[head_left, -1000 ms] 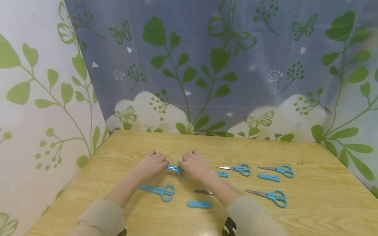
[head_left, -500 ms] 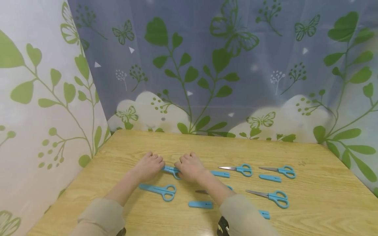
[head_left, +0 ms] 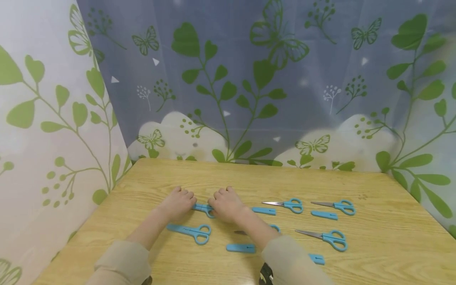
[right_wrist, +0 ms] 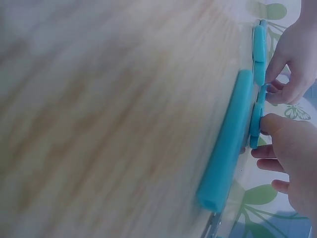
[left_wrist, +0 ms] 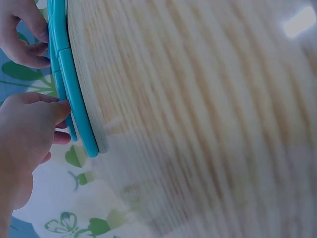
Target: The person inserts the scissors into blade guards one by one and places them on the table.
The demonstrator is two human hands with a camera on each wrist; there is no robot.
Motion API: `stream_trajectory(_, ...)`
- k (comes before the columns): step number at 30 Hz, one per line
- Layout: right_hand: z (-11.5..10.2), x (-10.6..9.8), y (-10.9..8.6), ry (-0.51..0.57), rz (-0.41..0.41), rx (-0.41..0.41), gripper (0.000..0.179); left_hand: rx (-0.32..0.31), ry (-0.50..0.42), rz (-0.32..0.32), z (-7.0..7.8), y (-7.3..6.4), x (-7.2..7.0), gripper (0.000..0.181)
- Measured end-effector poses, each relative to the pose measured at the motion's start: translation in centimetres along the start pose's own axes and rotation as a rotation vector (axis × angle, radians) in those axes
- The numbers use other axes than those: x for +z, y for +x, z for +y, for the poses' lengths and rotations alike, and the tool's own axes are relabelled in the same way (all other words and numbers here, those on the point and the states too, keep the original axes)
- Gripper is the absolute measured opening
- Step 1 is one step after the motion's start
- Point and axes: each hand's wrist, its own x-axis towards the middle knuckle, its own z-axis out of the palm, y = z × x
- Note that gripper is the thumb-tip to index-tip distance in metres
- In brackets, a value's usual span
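Observation:
My left hand [head_left: 178, 204] pinches the blue blade cover of a pair of scissors [head_left: 204, 209] by its left end. At the other end, my right hand [head_left: 227, 204] grips the blue finger loops between thumb and fingers, partly hiding them. Cover and handles form one straight line between the hands, low over the table. Just in front lies another pair of scissors [head_left: 190, 230] with its cover on, also seen large in the left wrist view. A loose blue cover [right_wrist: 225, 144] fills the foreground of the right wrist view.
Bare-bladed scissors [head_left: 293, 206] lie to the right with several others, one partly under the right forearm. Loose blue covers [head_left: 240, 248] lie near them. The wooden table [head_left: 384, 245] ends at a leaf-and-butterfly curtain [head_left: 249, 99].
Both hands have shifted a little left and nearer with the scissors between them. Bright glints at the middle of the scissors have faded. The things lying on the table have stayed put.

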Motion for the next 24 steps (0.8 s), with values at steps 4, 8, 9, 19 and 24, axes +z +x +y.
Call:
stream_trajectory(4, 0.0, -0.1, -0.2, 0.006, 0.0, 0.0, 0.037, 0.0, -0.013, 0.02, 0.0, -0.1, 0.1, 0.016)
stream_trajectory(8, 0.1, 0.0, -0.4, 0.018, 0.018, -0.003, 0.038, 0.007, -0.006, 0.049, 0.0, -0.2, 0.1, 0.016)
stream_trajectory(9, 0.2, 0.0, -0.5, 0.026, 0.024, -0.001, 0.038, 0.009, -0.002, 0.058, 0.0, -0.1, 0.1, 0.016)
stream_trajectory(19, 1.6, -0.2, -2.0, 0.111, 0.024, 0.042, 0.045, 0.053, 0.042, 0.18, 0.5, 0.5, -1.0, 0.021)
stream_trajectory(24, 2.5, -0.3, -3.1, 0.12, 0.028, 0.023, 0.044, 0.086, 0.049, 0.216, 1.1, 1.1, -2.0, 0.021)
